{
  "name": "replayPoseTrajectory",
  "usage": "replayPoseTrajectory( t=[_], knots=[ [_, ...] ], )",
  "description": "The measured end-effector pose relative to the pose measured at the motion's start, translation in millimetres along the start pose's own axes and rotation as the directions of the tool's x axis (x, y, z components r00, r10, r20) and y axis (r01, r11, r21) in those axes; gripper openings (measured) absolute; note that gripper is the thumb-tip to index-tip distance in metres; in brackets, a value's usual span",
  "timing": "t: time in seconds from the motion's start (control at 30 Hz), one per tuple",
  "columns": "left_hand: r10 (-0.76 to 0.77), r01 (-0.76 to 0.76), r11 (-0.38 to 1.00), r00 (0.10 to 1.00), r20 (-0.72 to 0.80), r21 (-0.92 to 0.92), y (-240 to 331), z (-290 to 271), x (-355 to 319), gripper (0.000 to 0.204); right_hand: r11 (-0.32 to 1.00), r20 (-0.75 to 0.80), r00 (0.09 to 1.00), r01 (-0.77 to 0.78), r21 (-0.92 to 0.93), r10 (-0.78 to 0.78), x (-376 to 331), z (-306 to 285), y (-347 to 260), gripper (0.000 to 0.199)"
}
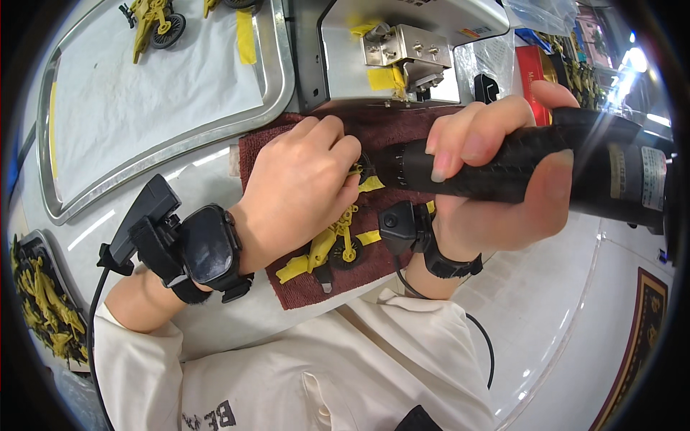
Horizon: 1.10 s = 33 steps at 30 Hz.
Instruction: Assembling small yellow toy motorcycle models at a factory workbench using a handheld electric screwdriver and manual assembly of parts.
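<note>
Left hand (298, 190) pinches yellow toy part (336, 244) on maroon cloth (402, 133). Right hand (496, 169) clenched around black power screwdriver (503, 169). Steel tray (277, 79) edge close, far left; bench (553, 316) open near right.

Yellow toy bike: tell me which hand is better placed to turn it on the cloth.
Left. The left hand already pinches the yellow toy bike on the dark red cloth, while the right hand is wrapped around the black power screwdriver.
</note>
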<state>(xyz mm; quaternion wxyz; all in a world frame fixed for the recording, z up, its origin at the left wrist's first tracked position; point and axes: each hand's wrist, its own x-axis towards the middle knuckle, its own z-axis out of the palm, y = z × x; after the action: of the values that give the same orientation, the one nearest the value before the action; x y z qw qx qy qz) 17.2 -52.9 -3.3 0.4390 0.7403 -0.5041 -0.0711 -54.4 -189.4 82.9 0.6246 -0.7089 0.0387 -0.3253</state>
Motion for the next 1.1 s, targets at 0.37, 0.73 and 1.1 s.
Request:
replayPoseTrajectory(
  t=[0.37, 0.73, 1.1],
  knots=[
    [-0.014, 0.014, 1.0, 1.0, -0.013, -0.001, -6.5, 4.8, -4.1, 0.02, 0.999, 0.096, 0.994, -0.053, -0.014, 0.054, 7.4, -0.9, 8.8, 0.057],
    [0.016, -0.016, 1.0, 1.0, -0.015, -0.008, -8.5, 7.7, -5.8, 0.02, 0.977, 0.195, 0.981, -0.045, 0.207, 0.004, 19.1, 6.9, 10.6, 0.047],
    [0.024, -0.024, 0.998, 1.0, -0.011, 0.061, -1.3, 1.1, -5.2, 0.02, 0.919, -0.26, 0.965, 0.106, 0.379, -0.004, -2.2, -36.3, -11.8, 0.051]
  ],
)
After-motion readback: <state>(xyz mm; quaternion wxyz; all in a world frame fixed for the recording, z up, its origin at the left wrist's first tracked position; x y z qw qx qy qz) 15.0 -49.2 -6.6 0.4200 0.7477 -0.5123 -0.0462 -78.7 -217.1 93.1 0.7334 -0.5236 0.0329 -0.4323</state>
